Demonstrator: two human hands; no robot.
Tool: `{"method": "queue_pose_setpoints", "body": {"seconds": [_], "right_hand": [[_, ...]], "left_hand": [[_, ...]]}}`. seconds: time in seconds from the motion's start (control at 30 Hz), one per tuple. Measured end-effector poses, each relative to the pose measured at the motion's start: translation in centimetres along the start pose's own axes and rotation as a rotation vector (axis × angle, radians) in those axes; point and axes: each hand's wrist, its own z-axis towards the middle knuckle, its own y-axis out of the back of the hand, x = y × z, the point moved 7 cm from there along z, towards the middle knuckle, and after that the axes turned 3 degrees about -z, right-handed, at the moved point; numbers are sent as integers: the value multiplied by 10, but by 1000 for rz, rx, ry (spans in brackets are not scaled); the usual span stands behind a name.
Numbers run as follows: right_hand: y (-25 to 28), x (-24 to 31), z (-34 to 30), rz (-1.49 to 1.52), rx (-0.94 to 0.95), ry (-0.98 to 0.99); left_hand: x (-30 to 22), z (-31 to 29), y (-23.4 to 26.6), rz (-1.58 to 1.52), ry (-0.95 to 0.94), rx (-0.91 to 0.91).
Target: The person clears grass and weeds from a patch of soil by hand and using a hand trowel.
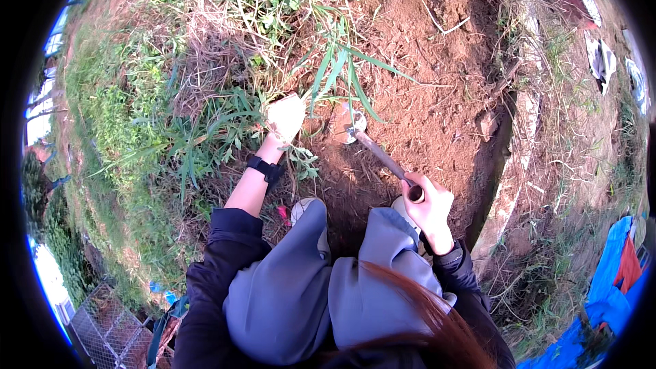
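Observation:
My left hand (285, 117), washed out by bright sun, is closed around the stems of weeds at the edge of the green growth. Long blades of grass (333, 72) rise just beyond it and lean over the bare soil. In my right hand (430, 210) is a hand hoe (383, 153), gripped near the hollow end of its handle. The hoe slants away to the left, and its metal head (356, 125) rests at the soil close to my left hand, partly behind grass blades. Exactly how the head meets the ground is hard to make out.
Dense weeds (130, 109) and dry straw spread on the left. Loose brown soil (417, 75) lies ahead, bordered on the right by a pale concrete edge (523, 130). Blue sheeting (608, 280) is at the lower right, and a wire mesh (109, 324) at the lower left.

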Motion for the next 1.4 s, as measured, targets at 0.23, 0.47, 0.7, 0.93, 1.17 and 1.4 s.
{"method": "queue_pose_setpoints", "body": {"seconds": [0.23,0.47,0.7,0.93,1.17,1.4], "right_hand": [[2,9,23,-182,-92,267],[-105,33,57,-187,105,289],[-70,22,69,-128,48,162],[-89,32,45,-134,7,202],[-108,45,41,-48,-4,-20],[-31,24,49,27,22,19]], "left_hand": [[-31,2,30,587,44,161],[-29,-15,-18,2696,-772,353],[-17,-8,-7,900,-31,323],[-26,-3,19,-18,235,17],[-70,1,63,701,157,240],[-81,-25,120,538,395,316]]}}
